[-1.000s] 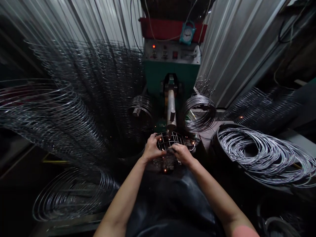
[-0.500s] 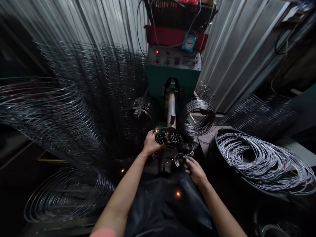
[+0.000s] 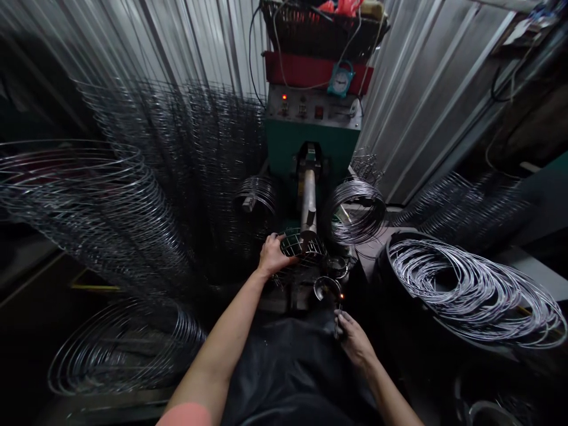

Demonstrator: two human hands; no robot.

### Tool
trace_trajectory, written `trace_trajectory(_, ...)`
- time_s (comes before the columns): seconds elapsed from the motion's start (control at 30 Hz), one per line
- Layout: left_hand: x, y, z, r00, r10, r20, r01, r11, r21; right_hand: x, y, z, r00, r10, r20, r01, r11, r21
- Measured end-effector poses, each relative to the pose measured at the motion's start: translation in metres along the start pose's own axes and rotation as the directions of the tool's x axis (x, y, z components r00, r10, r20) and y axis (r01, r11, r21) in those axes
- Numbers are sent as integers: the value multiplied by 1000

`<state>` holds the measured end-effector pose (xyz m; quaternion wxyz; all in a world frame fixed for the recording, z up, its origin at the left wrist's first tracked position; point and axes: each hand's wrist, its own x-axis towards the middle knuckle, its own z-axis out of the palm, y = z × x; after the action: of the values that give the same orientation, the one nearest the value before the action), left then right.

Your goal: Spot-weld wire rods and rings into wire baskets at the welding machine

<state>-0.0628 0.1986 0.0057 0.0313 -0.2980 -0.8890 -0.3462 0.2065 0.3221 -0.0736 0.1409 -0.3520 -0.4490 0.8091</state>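
My left hand is closed on the left rim of a round wire mesh basket. The basket sits under the tip of the welding machine's metal arm, which partly hides it. Lower right, my right hand has its fingers pinched together over my dark apron. Something thin and metallic shows at its fingertips, too small to name. Just above that hand stand a small metal cup and a second round holder. A bright orange spark glows beside the cup.
The green machine body carries a lit red lamp and a blue clock. Wire coils flank its arm. Tall stacks of wire rings crowd the left. A black tub of wire rings stands at right.
My right hand has drawn back from the small cup, down toward my apron. Several flying sparks have gone, with one left near the cup. My left hand stays on the basket.
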Motion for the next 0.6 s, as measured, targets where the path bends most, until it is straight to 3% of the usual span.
trace_trajectory(0.1,-3,2,0,1000,-9,-16,9,1000,30,-4,2,-6,999,-46,-29,43,996,-78)
trace_trajectory(0.2,-8,7,1,997,-33,-65,37,998,60,-8,2,-13,967,-252,-49,219,911,-351)
trace_trajectory(0.33,-12,10,2,995,-69,-77,74,996,57,-20,22,-28,893,-425,151,414,638,-649)
trace_trajectory(0.43,-20,-3,3,998,-65,-8,65,998,10,-28,38,-40,862,-429,271,487,547,-681)
trace_trajectory(0.5,-32,-22,8,997,-69,23,70,996,-47,-29,37,-45,880,-422,218,450,593,-667)
trace_trajectory(0.6,-56,-53,23,993,-117,10,117,979,-166,-18,18,-43,936,-336,-102,232,811,-538)
